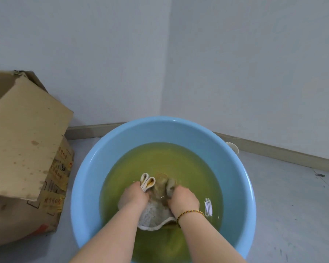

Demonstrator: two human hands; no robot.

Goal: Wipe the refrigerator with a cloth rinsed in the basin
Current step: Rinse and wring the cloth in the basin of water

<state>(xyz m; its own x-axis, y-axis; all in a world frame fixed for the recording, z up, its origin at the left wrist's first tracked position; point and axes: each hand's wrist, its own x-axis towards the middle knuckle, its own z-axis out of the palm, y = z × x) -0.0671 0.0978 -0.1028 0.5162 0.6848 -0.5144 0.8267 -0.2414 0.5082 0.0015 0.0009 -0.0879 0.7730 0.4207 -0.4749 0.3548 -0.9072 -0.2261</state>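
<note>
Writing in red runs down the yellowed tape strips on the cardboard box (27,141) at the left, but the characters are too small and blurred to read. The box stands on the grey floor (292,205), just beside the basin, its stained top flap hanging over its side.

Both hands work in the light blue plastic basin (122,141), which sits on the floor near the corner of two white walls and holds cloudy yellow-green water (179,162). The left hand (134,196) has its grip closed on the cloth (156,209), fingers curled over a folded white-and-yellow hem that loops up above the knuckles. The right hand (183,197) is likewise clenched on the cloth, a grey-brown bunch of it bulging out above the fingers. Between the two wrists the pale terry cloth spreads at the water's surface, its white edge curving toward the near rim. A braided red, yellow and dark bracelet (191,213) circles the right wrist.
</note>
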